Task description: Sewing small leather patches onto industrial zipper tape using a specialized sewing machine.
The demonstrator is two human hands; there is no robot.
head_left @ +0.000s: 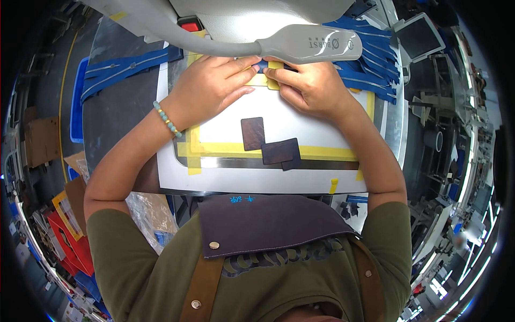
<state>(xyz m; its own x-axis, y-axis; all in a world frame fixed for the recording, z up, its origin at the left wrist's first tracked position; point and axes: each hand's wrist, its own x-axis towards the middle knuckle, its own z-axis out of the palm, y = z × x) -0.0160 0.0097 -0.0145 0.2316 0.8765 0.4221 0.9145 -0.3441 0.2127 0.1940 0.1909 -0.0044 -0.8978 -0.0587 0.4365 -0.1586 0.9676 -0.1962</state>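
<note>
My left hand (212,83) lies low over the white work surface, its fingers stretched toward a small piece of blue material (262,65). From the other side my right hand (314,88) meets it, fingers bent, index fingertip at the blue piece beside a yellow guide block (273,75). A grey lamp head (314,44) covers part of the right hand's fingers, so what they hold is hidden. Nearer to me lie a dark rectangular plate (252,133) and another dark plate (280,151) overlapping a third.
Blue zipper strips (129,65) lie at the left, and a bundle of blue zippers (367,59) at the right. A white machine body (263,13) stands just beyond the hands. Yellow tape (322,153) frames the surface. A blue bin (79,102) stands left of the table.
</note>
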